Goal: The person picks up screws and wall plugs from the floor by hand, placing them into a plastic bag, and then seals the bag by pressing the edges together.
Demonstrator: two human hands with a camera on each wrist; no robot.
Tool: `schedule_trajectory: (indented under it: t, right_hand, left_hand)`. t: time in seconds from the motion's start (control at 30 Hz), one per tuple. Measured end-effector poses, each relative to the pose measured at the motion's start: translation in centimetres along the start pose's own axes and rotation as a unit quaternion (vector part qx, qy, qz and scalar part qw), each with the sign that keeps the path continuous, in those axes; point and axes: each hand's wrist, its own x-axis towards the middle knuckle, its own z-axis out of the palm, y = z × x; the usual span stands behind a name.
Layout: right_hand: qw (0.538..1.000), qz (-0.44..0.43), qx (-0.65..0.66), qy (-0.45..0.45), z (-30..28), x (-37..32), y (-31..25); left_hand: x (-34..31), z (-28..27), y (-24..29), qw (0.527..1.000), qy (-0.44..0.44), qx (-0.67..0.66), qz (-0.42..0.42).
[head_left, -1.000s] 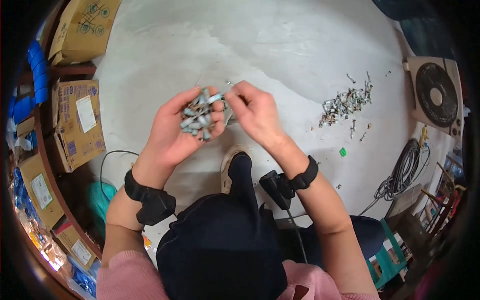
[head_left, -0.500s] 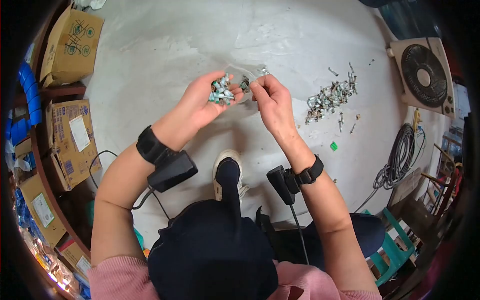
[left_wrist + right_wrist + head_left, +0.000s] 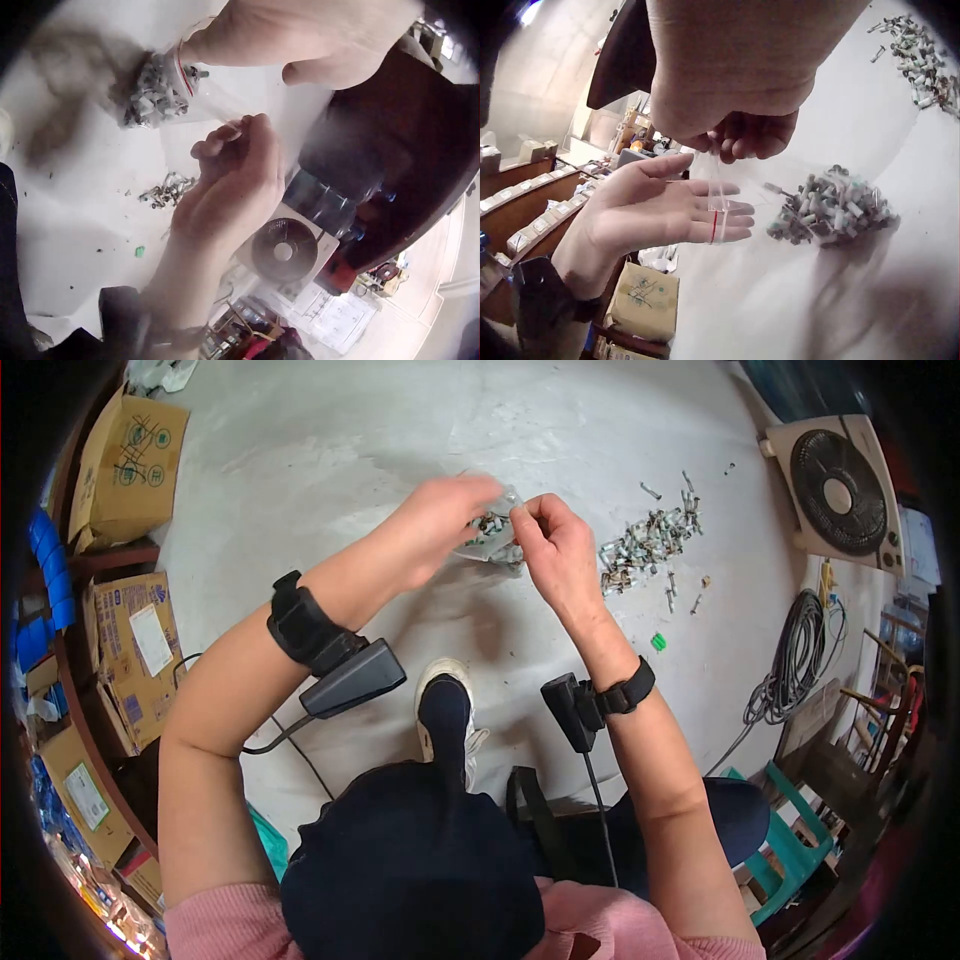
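Observation:
A clear zip bag (image 3: 492, 552) with a red strip along its mouth hangs over the floor, filled with small metal bolts with pale sleeves (image 3: 832, 210). At its mouth, my right hand (image 3: 560, 550) pinches the plastic edge between thumb and fingers. My left hand (image 3: 432, 525) is at the opposite side of the mouth, slightly blurred in the head view. The right wrist view shows that left palm (image 3: 641, 206) bare, fingers straight and overlapping the bag's rim. Part of the bag is hidden behind both hands in the head view.
A loose heap of similar bolts (image 3: 655, 545) lies on the floor to the right, near a green piece (image 3: 658, 642). Beyond it are a box fan (image 3: 840, 490) and a coiled cable (image 3: 805, 650). Cardboard boxes (image 3: 130, 470) line the left side.
My left hand, earlier cupping a heap of bolts, has moved to the bag's mouth and turned over; its palm now holds none. My right hand keeps pinching the bag's edge.

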Motion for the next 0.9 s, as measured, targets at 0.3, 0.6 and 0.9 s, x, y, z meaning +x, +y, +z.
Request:
schedule_trajectory:
  t: [0.3,0.6,0.9]
  right_hand:
    - [0.94,-0.213,-0.254,-0.083,-1.2,-1.4,-2.6]
    - [0.827,-0.297,-0.47,-0.086,-7.1,2.1,-4.1]
    - [0.803,-0.336,-0.46,-0.176,-5.9,5.5,-2.2]
  left_hand:
    - [4.6,-3.4,-0.2,0.754,0.047,0.589,0.288]
    - [3.0,-1.8,4.4,0.695,0.089,0.584,0.409]
    - [5.7,-4.0,5.2,0.755,0.067,0.567,0.323]
